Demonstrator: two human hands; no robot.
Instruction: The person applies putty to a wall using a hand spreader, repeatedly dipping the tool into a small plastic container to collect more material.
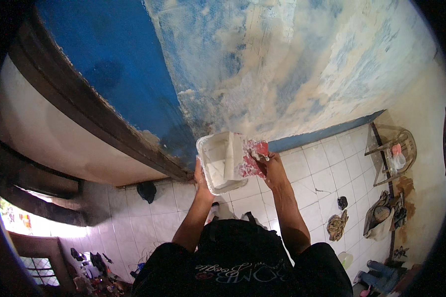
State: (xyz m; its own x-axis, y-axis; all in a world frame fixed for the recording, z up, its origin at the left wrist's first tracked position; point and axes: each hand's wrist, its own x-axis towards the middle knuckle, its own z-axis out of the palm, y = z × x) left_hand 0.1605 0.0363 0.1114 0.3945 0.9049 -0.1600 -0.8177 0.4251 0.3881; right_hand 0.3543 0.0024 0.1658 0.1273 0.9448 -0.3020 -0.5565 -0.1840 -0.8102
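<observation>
My left hand grips the side of a white rectangular tub, held out in front of my body. Pale, creamy filler coats the tub's inside. In my right hand is a putty knife with a red handle part, heavily smeared with white paste. Its broad, paste-covered blade lies across the tub's right side and hides part of the inside. The fingers of my right hand are closed round the red part. Just ahead rises a wall with patchy, whitish filler over blue paint.
On the left, a dark wooden frame borders a solid blue strip of wall. A chair holding a plastic bag stands at the right. On the tiled floor lie a crumpled cloth and a black bag.
</observation>
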